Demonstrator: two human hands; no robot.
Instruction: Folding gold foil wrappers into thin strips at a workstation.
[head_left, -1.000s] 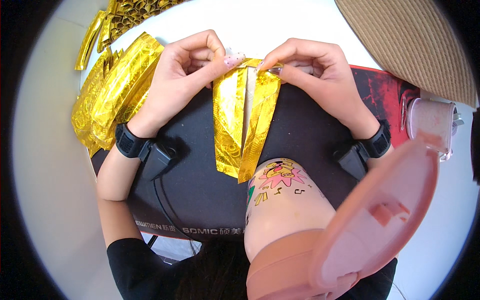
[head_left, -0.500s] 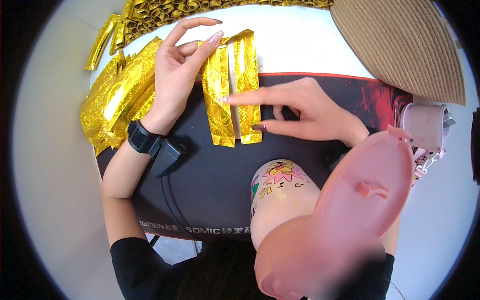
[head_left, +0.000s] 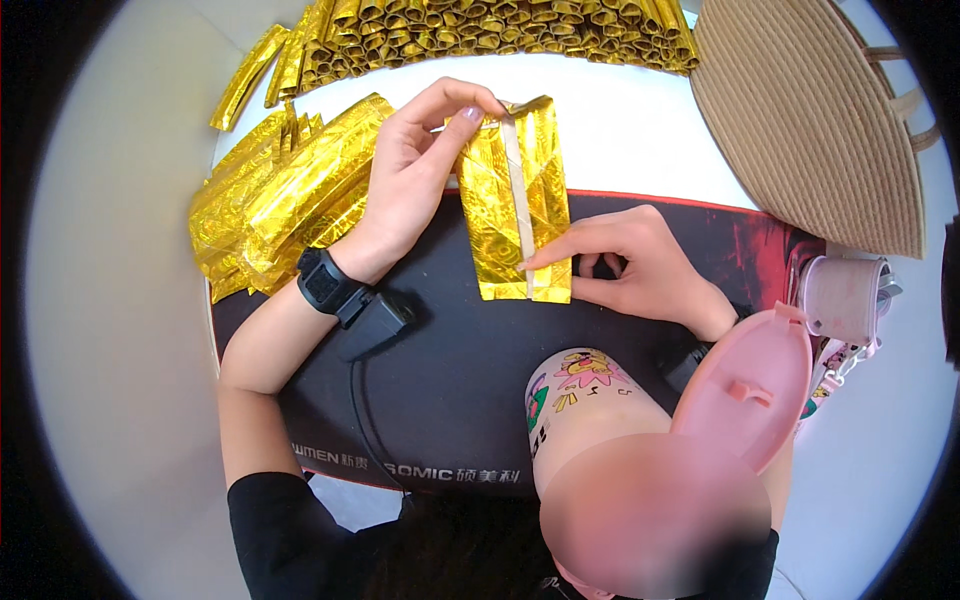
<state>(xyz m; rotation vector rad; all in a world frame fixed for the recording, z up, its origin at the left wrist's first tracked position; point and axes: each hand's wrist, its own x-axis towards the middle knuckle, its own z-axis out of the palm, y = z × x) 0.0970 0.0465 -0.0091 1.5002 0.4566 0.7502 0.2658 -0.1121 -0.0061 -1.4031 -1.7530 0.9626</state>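
On the black desk mat point(head_left: 440, 400), the folded gold foil sheet point(head_left: 515, 200) lay flat, both side flaps turned inward to a pale centre seam. Compared with half a second earlier, the left hand point(head_left: 415, 175) had closed from splayed to pinching the sheet's top edge, while the right hand point(head_left: 630, 265) pressed its fingertips point(head_left: 530, 263) on the lower seam, grasping nothing; judged: crease being set. Unfolded gold sheets point(head_left: 280, 200) lay left, finished gold pieces point(head_left: 500, 25) behind, on the white table point(head_left: 640, 130). Woven straw bag point(head_left: 820, 120) right, pink cup point(head_left: 610, 410) near.
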